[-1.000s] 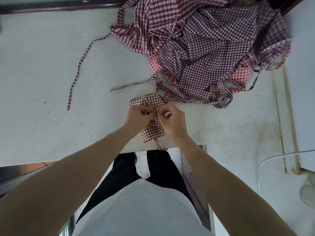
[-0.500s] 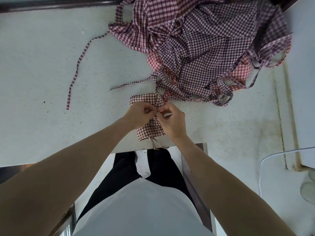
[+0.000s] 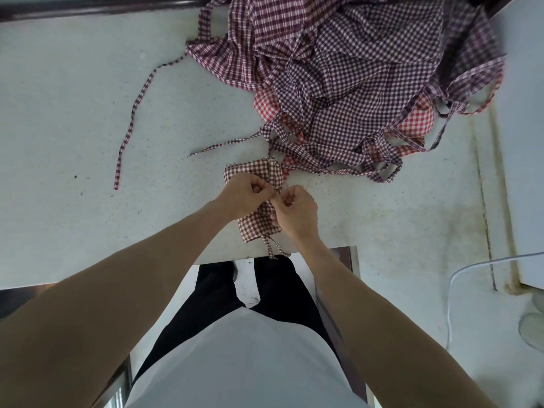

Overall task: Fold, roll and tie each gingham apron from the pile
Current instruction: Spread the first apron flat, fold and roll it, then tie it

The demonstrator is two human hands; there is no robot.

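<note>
A rolled brown-and-white gingham apron (image 3: 256, 223) lies on the white table (image 3: 88, 142) near its front edge. My left hand (image 3: 245, 194) and my right hand (image 3: 295, 210) meet over the roll's middle, each pinching the apron's strap where it crosses the roll. Two strap ends (image 3: 272, 248) trail off the roll over the table edge. The pile of gingham aprons (image 3: 353, 75) in maroon, purple and red lies crumpled at the back right, just beyond the roll.
A long maroon strap (image 3: 134, 113) runs from the pile across the left of the table. A purple strap (image 3: 223, 145) reaches toward the roll. A white cable (image 3: 459, 278) curves at the right, with a raised white ledge (image 3: 518, 172) beside it.
Both hands stay together over the roll, fingers working the strap. The strap ends at the roll's near end have shifted slightly.
</note>
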